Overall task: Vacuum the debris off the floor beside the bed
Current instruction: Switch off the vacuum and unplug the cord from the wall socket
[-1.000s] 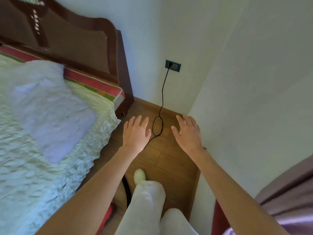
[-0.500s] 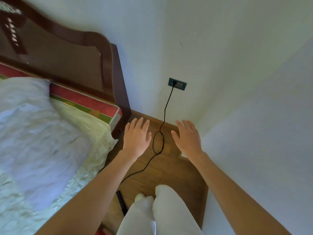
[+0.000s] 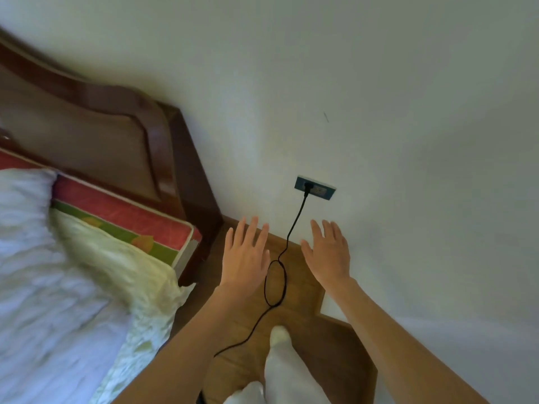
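My left hand [image 3: 245, 255] and my right hand [image 3: 328, 252] are stretched out in front of me, palms down, fingers spread, holding nothing. Between them a black power cord [image 3: 275, 282] runs down from a plug in the dark wall socket [image 3: 315, 188], makes a loop on the wooden floor [image 3: 303, 290], then trails back toward me. The bed [image 3: 87, 258] with its pale quilted cover lies to my left. No vacuum body shows, apart from a dark piece at the bottom edge.
A dark wooden headboard [image 3: 110, 135] stands against the white wall at left. A white pillow [image 3: 26, 217] rests on the bed. My leg in white trousers and a white sock [image 3: 280, 336] stands on the narrow floor strip, with a white wall close on the right.
The view has tilted up and moved nearer the socket wall. Both hands stay spread and empty. My foot has stepped forward along the floor strip.
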Tool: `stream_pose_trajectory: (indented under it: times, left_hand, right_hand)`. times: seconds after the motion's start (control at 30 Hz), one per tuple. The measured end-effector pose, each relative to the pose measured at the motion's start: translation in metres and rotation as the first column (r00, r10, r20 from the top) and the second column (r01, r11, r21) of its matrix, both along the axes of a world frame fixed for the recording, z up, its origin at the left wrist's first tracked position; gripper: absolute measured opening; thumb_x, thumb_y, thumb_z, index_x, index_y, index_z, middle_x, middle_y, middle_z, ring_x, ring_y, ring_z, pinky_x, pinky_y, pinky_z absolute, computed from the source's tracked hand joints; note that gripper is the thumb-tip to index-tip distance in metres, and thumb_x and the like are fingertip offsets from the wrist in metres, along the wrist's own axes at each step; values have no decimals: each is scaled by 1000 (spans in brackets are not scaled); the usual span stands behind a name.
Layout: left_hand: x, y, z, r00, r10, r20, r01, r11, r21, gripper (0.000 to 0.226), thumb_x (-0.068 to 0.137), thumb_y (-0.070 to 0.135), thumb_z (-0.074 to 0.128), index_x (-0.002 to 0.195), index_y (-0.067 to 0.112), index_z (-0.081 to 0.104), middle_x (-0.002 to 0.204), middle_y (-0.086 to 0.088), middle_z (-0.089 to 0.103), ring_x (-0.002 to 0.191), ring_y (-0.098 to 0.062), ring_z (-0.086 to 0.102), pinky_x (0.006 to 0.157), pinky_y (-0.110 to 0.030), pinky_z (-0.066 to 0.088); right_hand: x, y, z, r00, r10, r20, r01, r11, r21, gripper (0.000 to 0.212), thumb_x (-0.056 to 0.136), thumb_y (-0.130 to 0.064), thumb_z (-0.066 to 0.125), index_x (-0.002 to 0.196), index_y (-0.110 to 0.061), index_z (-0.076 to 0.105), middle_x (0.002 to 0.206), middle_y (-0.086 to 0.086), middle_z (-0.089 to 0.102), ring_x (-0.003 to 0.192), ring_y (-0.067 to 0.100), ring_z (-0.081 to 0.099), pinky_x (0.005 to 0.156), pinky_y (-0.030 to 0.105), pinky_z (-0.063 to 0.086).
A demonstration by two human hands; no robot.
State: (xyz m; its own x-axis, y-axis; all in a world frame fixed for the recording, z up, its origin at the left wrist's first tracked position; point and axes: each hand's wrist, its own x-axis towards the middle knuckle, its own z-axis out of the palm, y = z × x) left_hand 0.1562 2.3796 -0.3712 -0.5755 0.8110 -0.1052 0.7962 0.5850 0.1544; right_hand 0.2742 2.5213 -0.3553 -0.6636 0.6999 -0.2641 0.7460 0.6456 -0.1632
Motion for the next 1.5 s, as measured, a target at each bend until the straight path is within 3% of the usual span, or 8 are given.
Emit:
stream_pose_trajectory:
  times: [0.37, 0.63, 0.73, 0.87, 0.97, 1.1, 1.27, 1.5]
  left_hand:
    - [-86, 138, -88, 987, -14, -162, 56, 965, 257, 71, 98, 43, 34, 154, 22, -4, 160, -11, -14, 148, -34, -8, 118, -51, 6]
    - [-132, 202, -135, 941, -84, -327, 228, 873, 432, 69, 101, 48, 31, 152, 21, -6, 158, -17, -4, 146, -42, -1, 118, -58, 6]
    - [-141, 213, -151, 928, -81, -364, 270, 820, 505, 72, 102, 48, 30, 151, 20, -14, 158, -18, -15, 145, -44, -7, 115, -63, 10]
    - [-152, 223, -163, 902, -42, -429, 299, 779, 552, 80, 101, 48, 37, 150, 21, -21, 153, -13, -34, 142, -37, -25, 112, -65, 14]
    - [-153, 231, -170, 906, -32, -422, 304, 743, 596, 82, 99, 50, 37, 149, 22, -22, 153, -11, -35, 142, -37, -26, 112, -65, 8]
    - [-152, 235, -172, 909, -43, -416, 313, 729, 609, 80, 98, 51, 31, 148, 23, -25, 151, -9, -39, 140, -36, -31, 112, -64, 0]
    - [-155, 238, -172, 911, -35, -410, 320, 686, 653, 79, 100, 45, 34, 148, 24, -24, 151, -9, -38, 140, -36, -29, 111, -67, 5]
    - [-157, 239, -174, 912, -28, -409, 317, 681, 660, 76, 101, 45, 33, 149, 24, -21, 152, -9, -37, 140, -37, -29, 110, -68, 6]
  right_hand:
    - [-72, 81, -87, 984, -180, -5, 180, 983, -26, 67, 100, -51, 30, 154, -16, 12, 160, 5, 18, 148, 22, 16, 119, 37, 17]
    - [-86, 84, -140, 940, -318, -124, 308, 947, -92, 67, 99, -53, 32, 153, -17, 15, 158, 4, 25, 145, 20, 26, 115, 34, 24]
    - [-96, 82, -150, 902, -353, -248, 338, 936, -100, 65, 98, -51, 35, 152, -18, 22, 156, 4, 31, 143, 20, 30, 114, 34, 28]
    - [-115, 84, -163, 797, -438, -415, 414, 897, -153, 56, 98, -48, 40, 145, -17, 39, 144, 4, 49, 131, 19, 48, 106, 33, 40]
    - [-126, 88, -171, 651, -530, -544, 496, 839, -223, 49, 97, -47, 38, 126, -14, 57, 110, 2, 69, 97, 16, 67, 85, 27, 53]
    - [-133, 88, -178, 517, -615, -596, 523, 778, -348, 43, 97, -45, 40, 117, -13, 61, 83, -1, 68, 71, 12, 66, 71, 25, 56]
    - [-138, 81, -175, 384, -669, -636, 535, 723, -438, 35, 99, -37, 43, 113, -11, 63, 90, 2, 68, 74, 7, 58, 72, 18, 49]
    - [-144, 79, -162, 299, -757, -581, 574, 629, -524, 32, 101, -33, 42, 115, -12, 63, 101, 1, 68, 81, 5, 53, 78, 14, 42]
